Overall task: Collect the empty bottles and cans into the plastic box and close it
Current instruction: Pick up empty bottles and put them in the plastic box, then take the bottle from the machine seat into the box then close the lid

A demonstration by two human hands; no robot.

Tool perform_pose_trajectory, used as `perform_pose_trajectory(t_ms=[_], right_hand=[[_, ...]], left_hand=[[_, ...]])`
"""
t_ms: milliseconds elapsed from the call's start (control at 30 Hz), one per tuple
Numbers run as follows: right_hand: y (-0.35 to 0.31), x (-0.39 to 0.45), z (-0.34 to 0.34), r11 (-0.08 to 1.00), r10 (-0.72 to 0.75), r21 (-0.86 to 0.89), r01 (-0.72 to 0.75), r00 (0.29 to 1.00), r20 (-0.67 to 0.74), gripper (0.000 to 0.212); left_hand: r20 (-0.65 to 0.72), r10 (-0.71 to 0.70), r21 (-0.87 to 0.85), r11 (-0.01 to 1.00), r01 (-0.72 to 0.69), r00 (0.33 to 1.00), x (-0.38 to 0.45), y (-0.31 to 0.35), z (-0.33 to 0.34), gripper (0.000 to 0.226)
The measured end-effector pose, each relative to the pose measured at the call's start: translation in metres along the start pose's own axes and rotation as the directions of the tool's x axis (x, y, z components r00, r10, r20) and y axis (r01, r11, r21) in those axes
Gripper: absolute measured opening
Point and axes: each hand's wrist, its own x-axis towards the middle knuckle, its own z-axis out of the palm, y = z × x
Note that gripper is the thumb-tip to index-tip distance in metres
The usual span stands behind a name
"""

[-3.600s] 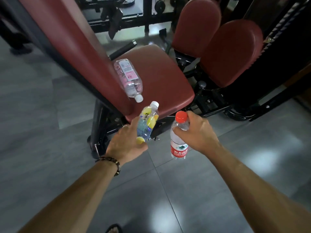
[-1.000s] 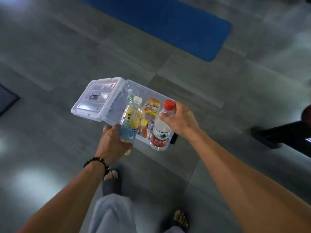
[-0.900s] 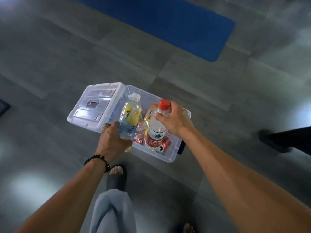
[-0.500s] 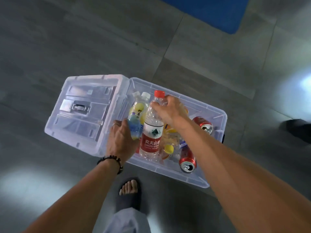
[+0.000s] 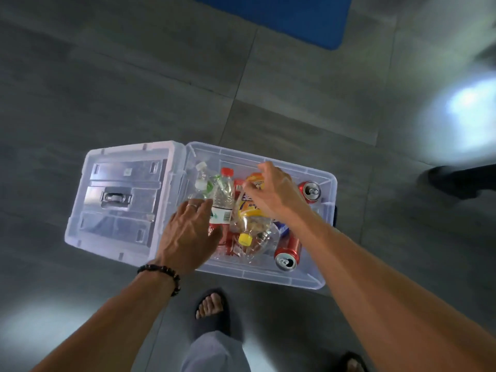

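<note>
A clear plastic box (image 5: 268, 275) stands on the grey tiled floor, its hinged lid (image 5: 120, 200) folded open to the left. Inside lie a red-capped water bottle (image 5: 222, 197), a yellow-capped bottle (image 5: 252, 232), a white-capped bottle (image 5: 201, 175) and two red cans (image 5: 311, 190) (image 5: 288, 253). My left hand (image 5: 188, 232) hovers flat over the box's left side, fingers apart, against the red-capped bottle. My right hand (image 5: 271, 194) is above the box's middle, fingers loosely spread and holding nothing. The lemon-label bottle is not visible; it may lie under my left hand.
A blue mat (image 5: 281, 17) lies on the floor beyond the box. My sandalled foot (image 5: 212, 310) stands just in front of the box. A dark blurred shape (image 5: 461, 181) sits at the right edge.
I carried two bottles from the red gym seat to the box. Both hands lowered them in and let go; the red-capped bottle now lies among the others.
</note>
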Motion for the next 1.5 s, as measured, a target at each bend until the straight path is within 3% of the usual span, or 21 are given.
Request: perform_pose_trajectory(t_ms=[233,433,533,800,967,1067,1500], right_hand=[[0.014,-0.087,-0.123,1.000,0.021,0.009,-0.020,0.973,-0.231,0.061],[0.055,-0.201,-0.226,0.991,0.135,0.064,-0.119,0.894,-0.427,0.059],[0.086,-0.268,-0.265,0.978,0.207,0.095,-0.185,0.835,-0.510,0.061],[0.181,-0.488,-0.311,0.922,0.387,0.253,-0.293,0.649,-0.656,0.067],[0.243,-0.649,-0.306,0.862,0.499,0.329,-0.385,0.539,-0.679,0.064],[0.277,-0.741,-0.303,0.805,0.581,0.405,-0.433,0.439,-0.686,0.065],[0.399,-1.003,-0.261,0.426,0.864,0.733,-0.530,-0.003,-0.503,0.065]], left_hand=[[0.116,0.247,0.096,0.961,-0.258,0.962,0.000,0.098,-0.078,0.052],[0.209,0.461,0.137,0.859,-0.493,0.862,-0.016,0.227,-0.124,0.040],[0.233,0.544,0.126,0.805,-0.580,0.806,-0.032,0.300,-0.139,0.049],[0.358,0.728,0.151,0.573,-0.806,0.585,-0.147,0.498,-0.142,0.059],[0.432,0.785,0.072,0.460,-0.885,0.444,-0.259,0.600,-0.119,0.060],[0.467,0.812,0.020,0.387,-0.922,0.350,-0.326,0.659,-0.101,0.059],[0.620,0.770,-0.193,-0.037,-0.980,-0.151,-0.525,0.872,0.013,0.061]])
